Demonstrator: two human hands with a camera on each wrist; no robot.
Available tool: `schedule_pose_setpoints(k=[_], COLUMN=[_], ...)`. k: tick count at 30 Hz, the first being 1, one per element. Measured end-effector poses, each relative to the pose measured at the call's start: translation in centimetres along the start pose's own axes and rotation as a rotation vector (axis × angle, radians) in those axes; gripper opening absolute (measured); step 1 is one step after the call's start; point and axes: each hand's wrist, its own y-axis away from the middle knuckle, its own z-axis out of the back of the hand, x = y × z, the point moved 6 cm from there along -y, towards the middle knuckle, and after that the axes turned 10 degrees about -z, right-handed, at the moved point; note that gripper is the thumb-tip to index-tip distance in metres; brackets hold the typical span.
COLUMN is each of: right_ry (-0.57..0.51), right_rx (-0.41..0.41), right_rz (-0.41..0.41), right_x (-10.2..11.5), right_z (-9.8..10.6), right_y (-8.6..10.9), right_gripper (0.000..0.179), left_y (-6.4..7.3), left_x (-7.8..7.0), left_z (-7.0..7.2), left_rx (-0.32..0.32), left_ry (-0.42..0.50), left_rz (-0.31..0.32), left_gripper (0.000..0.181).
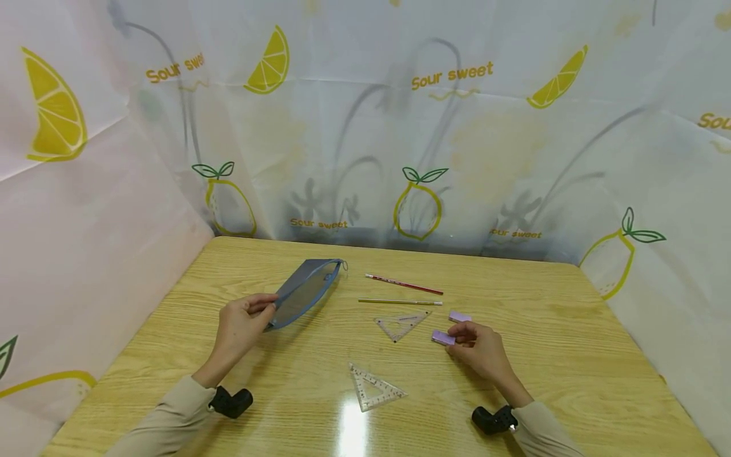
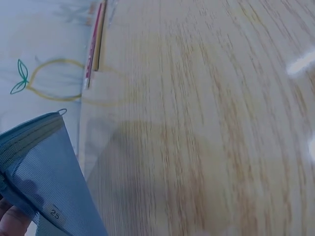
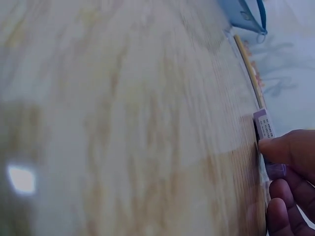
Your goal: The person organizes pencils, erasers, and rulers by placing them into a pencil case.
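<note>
My left hand [image 1: 242, 327] pinches the near edge of a blue mesh zip pouch [image 1: 302, 295], which stands tilted with its mouth gaping to the right. A number label [image 2: 55, 212] shows on the pouch in the left wrist view. On the right, my right hand [image 1: 482, 351] pinches the end of a small purple eraser [image 1: 442, 337] between thumb and fingers, low over the table. Printed text on its sleeve [image 3: 266, 127] is visible in the right wrist view. Just behind it lies a second purple eraser [image 1: 459, 316].
A red pencil [image 1: 404, 284] and a gold pencil [image 1: 400, 301] lie at the middle back of the wooden table [image 1: 548, 298]. One clear set square [image 1: 401, 325] is left of the erasers; another set square [image 1: 372, 389] lies nearer the front. Printed cloth [image 1: 365, 127] hangs behind.
</note>
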Motion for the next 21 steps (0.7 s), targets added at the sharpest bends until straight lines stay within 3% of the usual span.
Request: schedule_pose_setpoints(k=[9,17,21], right_ry=[-0.031,-0.072,-0.12], right_rx=[-0.032,-0.038,-0.036], right_rz=[-0.022,-0.032,0.002], right_x=[0.0,0.6,1.5], right_z=[0.1,-0.1,-0.4], right_y=[0.2,0.5,0.6], right_gripper=[0.021,0.022,0.021], left_y=[0.0,0.1,0.2], left_x=[-0.1,0.2,0.3], left_z=[0.6,1.0,1.1], left_rx=[-0.042,-0.051,-0.044], left_ry=[-0.014,-0.011,0.006], left_rz=[-0.014,0.037,0.055], left_gripper=[0.018,0.017,0.016])
